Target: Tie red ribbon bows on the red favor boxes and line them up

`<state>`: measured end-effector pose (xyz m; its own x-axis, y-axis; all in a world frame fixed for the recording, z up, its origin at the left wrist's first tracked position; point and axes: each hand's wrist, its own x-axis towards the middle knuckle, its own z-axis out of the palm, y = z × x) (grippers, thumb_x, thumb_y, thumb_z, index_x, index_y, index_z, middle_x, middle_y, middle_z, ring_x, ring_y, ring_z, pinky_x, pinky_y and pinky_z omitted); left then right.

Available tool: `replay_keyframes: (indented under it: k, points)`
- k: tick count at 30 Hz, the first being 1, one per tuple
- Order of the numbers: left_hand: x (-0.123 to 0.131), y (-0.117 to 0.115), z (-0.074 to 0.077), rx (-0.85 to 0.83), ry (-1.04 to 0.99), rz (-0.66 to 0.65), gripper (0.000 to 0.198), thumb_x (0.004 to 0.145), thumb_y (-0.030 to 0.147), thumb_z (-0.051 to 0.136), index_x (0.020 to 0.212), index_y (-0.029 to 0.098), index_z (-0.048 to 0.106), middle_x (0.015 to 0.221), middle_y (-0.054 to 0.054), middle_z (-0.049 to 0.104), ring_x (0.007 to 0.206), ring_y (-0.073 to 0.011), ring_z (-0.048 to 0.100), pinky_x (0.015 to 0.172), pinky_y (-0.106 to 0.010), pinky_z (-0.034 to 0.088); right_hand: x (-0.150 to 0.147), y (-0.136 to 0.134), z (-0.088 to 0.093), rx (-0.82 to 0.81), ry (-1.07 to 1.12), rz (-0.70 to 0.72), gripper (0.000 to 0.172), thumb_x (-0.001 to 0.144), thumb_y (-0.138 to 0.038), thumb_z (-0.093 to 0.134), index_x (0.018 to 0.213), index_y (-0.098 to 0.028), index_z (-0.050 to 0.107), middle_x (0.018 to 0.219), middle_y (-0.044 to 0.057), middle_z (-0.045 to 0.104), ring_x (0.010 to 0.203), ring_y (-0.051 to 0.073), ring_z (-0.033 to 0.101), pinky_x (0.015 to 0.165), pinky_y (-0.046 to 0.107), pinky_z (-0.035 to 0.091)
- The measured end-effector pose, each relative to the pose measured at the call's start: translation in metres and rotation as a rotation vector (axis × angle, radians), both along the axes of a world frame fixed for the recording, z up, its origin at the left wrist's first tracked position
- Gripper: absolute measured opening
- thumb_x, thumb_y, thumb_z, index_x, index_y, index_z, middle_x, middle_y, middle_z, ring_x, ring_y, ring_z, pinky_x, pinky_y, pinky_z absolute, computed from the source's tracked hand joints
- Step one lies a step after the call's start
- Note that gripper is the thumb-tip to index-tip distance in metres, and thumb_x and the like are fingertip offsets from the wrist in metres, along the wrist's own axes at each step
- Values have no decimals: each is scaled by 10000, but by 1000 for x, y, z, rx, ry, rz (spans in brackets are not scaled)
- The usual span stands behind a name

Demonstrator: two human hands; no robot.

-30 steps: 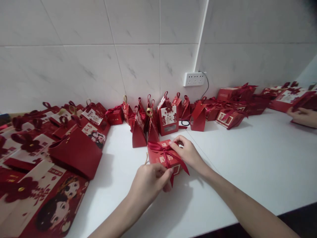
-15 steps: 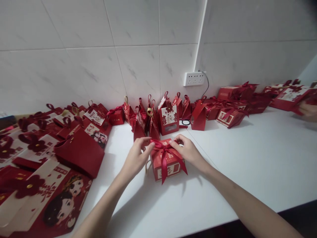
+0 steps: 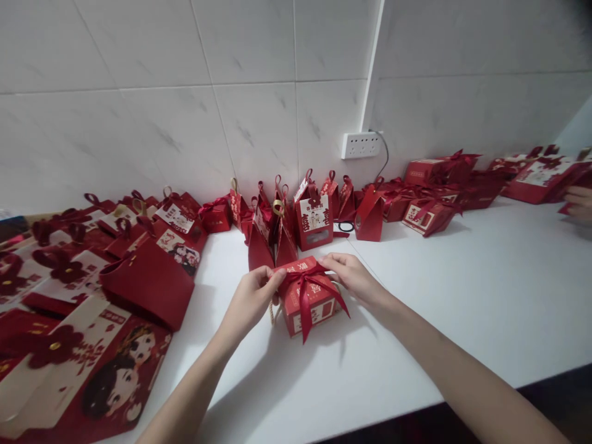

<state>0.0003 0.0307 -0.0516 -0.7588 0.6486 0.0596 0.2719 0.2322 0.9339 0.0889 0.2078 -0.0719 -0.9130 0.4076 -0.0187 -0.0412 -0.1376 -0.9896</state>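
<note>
A red gift box (image 3: 296, 299) with gold print and a pale front panel sits on the white table before me. Across its top runs a dark red ribbon (image 3: 305, 283) tied in a bow, its two tails hanging over the front. At the box's left upper edge my left hand (image 3: 253, 302) pinches the ribbon's left loop between thumb and fingers. My right hand (image 3: 354, 279) is closed on the right loop at the opposite edge. A twisted gold cord (image 3: 272, 313) shows beside the box on the left.
Many red gift bags (image 3: 148, 287) crowd the table's left side. Small peaked boxes (image 3: 317, 222) stand along the wall, with ribboned boxes (image 3: 430, 216) farther right. A power strip (image 3: 361, 146) is on the tiled wall. Another person's hand (image 3: 580, 203) shows at the right edge.
My two hands have drawn slightly apart and the bow's loops are stretched wider. My left hand sits a little lower. The other person's hand has shifted slightly at the right edge.
</note>
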Motion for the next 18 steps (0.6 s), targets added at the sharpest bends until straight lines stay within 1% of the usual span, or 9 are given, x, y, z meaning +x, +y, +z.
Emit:
replay_keyframes:
  k: [2, 4, 8, 14, 18]
  points:
    - [-2, -1, -3, 13, -69, -49, 464, 737, 599, 548, 592, 173, 435, 560, 14, 522, 518, -101, 470, 533, -221, 382, 2, 0, 2, -84, -10, 40, 318, 638, -443, 718, 694, -149, 610, 744, 21, 644, 716, 151, 598, 715, 294, 444]
    - [-3, -2, -6, 37, -111, -78, 474, 725, 604, 567, 585, 172, 431, 584, 13, 531, 537, -100, 475, 562, -225, 404, 3, 0, 3, -107, -10, 63, 297, 649, -416, 724, 719, -139, 643, 775, 38, 663, 731, 151, 602, 714, 288, 443]
    - [-2, -1, -10, 81, -159, -114, 465, 730, 596, 580, 597, 164, 471, 626, -5, 572, 588, -118, 513, 620, -242, 434, 3, 1, 2, -153, 7, 81, 240, 654, -355, 734, 739, -137, 681, 828, 61, 688, 775, 165, 608, 708, 285, 445]
    - [-1, -2, -10, 81, -184, -136, 439, 746, 579, 573, 633, 159, 509, 659, -16, 592, 646, -138, 544, 675, -255, 443, 1, 4, -2, -230, -31, 113, 227, 657, -314, 736, 780, -127, 698, 840, 67, 701, 790, 171, 622, 747, 286, 452]
    - [-2, -3, -12, 53, -154, -116, 459, 720, 604, 574, 613, 167, 484, 645, -8, 575, 630, -131, 529, 650, -246, 433, -1, 7, -5, -294, -35, 132, 240, 606, -277, 770, 766, -117, 691, 813, 66, 698, 776, 171, 623, 735, 281, 454]
